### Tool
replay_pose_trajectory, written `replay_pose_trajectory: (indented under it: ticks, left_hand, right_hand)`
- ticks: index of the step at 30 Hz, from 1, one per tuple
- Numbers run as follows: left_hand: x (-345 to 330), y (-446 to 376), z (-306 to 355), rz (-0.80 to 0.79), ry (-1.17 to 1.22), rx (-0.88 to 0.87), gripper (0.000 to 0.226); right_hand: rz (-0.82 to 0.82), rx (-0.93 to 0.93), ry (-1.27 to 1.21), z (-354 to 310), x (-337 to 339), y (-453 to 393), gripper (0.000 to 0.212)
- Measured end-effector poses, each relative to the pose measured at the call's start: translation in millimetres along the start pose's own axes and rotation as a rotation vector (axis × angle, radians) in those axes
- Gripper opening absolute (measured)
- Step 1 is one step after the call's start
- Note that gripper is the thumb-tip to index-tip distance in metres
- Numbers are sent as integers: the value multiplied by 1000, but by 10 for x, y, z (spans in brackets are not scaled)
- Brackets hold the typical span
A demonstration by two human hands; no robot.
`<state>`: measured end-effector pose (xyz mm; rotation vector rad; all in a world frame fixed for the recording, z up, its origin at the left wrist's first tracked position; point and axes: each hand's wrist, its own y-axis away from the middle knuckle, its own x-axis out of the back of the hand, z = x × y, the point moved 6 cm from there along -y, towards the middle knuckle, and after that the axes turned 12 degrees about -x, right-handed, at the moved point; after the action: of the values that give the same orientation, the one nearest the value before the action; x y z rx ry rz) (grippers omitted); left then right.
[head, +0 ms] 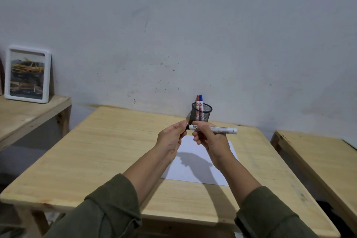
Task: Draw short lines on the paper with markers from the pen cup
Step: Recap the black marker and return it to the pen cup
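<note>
A white marker (222,128) with a black cap lies level in the air above the table, in front of the pen cup. My right hand (210,141) grips its barrel near the middle. My left hand (171,137) pinches the black cap end. The black mesh pen cup (201,112) stands at the back of the table and holds a red marker (197,102) and a blue marker (201,100). A blank white sheet of paper (201,168) lies flat on the table below my hands, partly in their shadow.
The wooden table (96,150) runs up to a grey wall. A second wooden surface at the left carries a framed picture (28,74). Another wooden table (318,156) stands at the right, with a gap between it and mine.
</note>
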<state>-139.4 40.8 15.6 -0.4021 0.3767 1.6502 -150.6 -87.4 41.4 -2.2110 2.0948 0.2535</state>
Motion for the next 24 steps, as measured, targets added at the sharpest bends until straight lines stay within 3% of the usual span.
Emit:
replay_pose_trajectory:
  ticks: [4, 9, 11, 15, 16, 20, 24]
  left_hand:
    - [0, -36, -20, -28, -6, -13, 12]
    - [-62, -297, 114, 1, 50, -27, 9]
    - [-187, -392, 153, -56, 11, -31, 13]
    - [-532, -566, 273, -179, -137, -98, 11]
    - [-592, -638, 302, -189, -195, -118, 14]
    - [-651, -1029, 360, -147, -540, -228, 29]
    - [-614, -1369, 267, -117, -796, -262, 44]
  right_hand:
    - [-127, -27, 89, 7, 9, 55, 19]
    - [-340, -164, -113, -89, 135, 52, 58]
    - [-366, -204, -125, -136, 200, 15, 55]
    - [-219, -137, 39, -245, 332, -230, 10]
    - [-165, -120, 75, -285, 380, -332, 9]
    - [5, -7, 109, -550, 609, -783, 28]
    - [157, 110, 288, -791, 758, -1194, 76]
